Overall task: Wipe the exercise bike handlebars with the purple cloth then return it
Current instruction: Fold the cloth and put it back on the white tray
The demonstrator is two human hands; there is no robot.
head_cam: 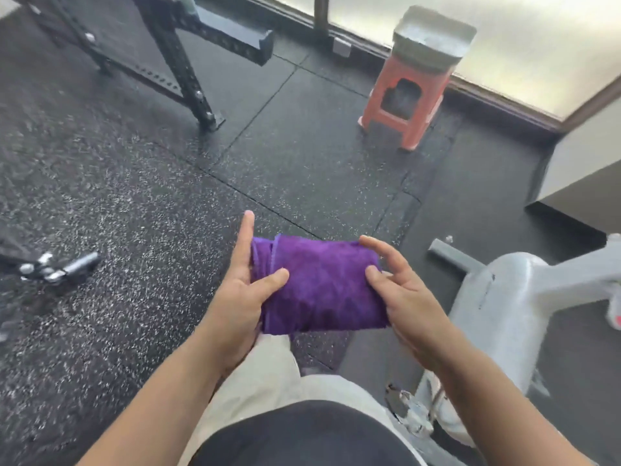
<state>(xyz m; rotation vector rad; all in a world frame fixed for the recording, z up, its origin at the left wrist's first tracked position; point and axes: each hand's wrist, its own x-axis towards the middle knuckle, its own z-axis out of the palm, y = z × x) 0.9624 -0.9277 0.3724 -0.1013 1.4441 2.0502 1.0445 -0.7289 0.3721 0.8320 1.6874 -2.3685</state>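
A folded purple cloth (322, 284) is held at waist height in front of me, above the speckled black floor. My left hand (242, 290) grips its left edge, thumb on top and fingers underneath. My right hand (400, 290) holds its right edge, thumb pressed on the cloth with the fingers spread. Part of the grey exercise bike frame (504, 297) shows at the lower right; its handlebars are out of view.
An orange plastic stool (403, 99) with a grey folded item (433, 35) on top stands by the frosted window. A black metal rack (181, 58) occupies the upper left. A dark pedal-like part (57, 267) juts in at the left edge. Rubber floor tiles lie between.
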